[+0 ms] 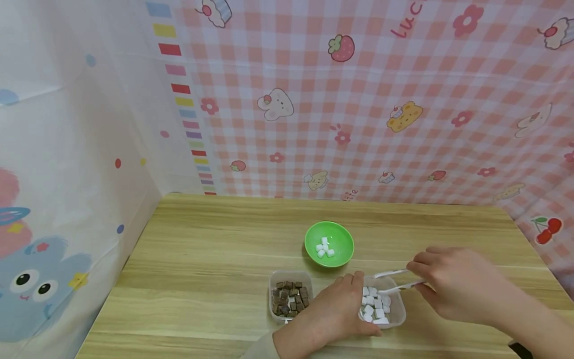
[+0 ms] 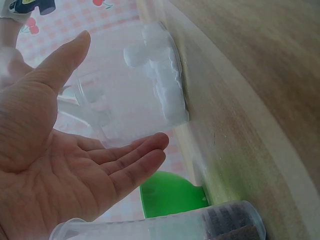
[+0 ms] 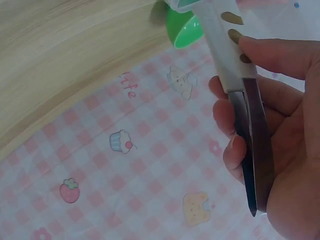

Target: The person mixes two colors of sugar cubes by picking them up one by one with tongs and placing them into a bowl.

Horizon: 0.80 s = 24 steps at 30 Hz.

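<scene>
My right hand holds a pair of tongs, with white gold-marked arms and a metal rear part in the right wrist view. The arms stand apart, and their tips reach over a clear plastic container of white cubes. My left hand lies along the container's left side. Its fingers are extended and the thumb is spread, with the container between them in the left wrist view; the fingertips seem to touch its wall. Behind stands a green bowl with several white cubes in it.
A second clear container with brown cubes stands left of the left hand, which partly covers it. All stand on a wood-grain table. Pink checked cloth hangs behind, and white patterned cloth at the left.
</scene>
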### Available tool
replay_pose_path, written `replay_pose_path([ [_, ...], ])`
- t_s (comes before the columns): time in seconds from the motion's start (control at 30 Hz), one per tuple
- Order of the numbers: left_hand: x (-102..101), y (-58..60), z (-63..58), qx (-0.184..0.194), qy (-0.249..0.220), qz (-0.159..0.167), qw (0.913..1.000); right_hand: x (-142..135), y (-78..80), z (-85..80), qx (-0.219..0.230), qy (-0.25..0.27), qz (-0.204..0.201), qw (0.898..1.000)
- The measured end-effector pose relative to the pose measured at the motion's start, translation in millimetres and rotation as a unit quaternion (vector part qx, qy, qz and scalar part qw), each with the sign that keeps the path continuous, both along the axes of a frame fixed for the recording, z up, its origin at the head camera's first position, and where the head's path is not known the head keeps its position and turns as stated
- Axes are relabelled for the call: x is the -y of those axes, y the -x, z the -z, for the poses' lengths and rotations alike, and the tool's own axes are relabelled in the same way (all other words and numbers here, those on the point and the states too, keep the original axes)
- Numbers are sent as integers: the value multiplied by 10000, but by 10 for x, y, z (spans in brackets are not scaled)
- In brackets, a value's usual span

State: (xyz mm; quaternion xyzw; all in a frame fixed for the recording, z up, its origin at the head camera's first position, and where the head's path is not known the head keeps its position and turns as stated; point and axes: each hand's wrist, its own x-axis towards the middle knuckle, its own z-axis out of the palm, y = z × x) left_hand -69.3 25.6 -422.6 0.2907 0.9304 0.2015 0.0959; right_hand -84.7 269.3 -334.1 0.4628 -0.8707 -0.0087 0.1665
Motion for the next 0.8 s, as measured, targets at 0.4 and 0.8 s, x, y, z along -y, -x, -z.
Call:
replay_pose_path([
  [0.4,6,7,0,-93,14,86,9999,323,-52,42,-170,-1220,23,9924],
  [0.8,16,8,-4,-181,-88,139,9997,519,-134,73,163,-1803,608,9816],
])
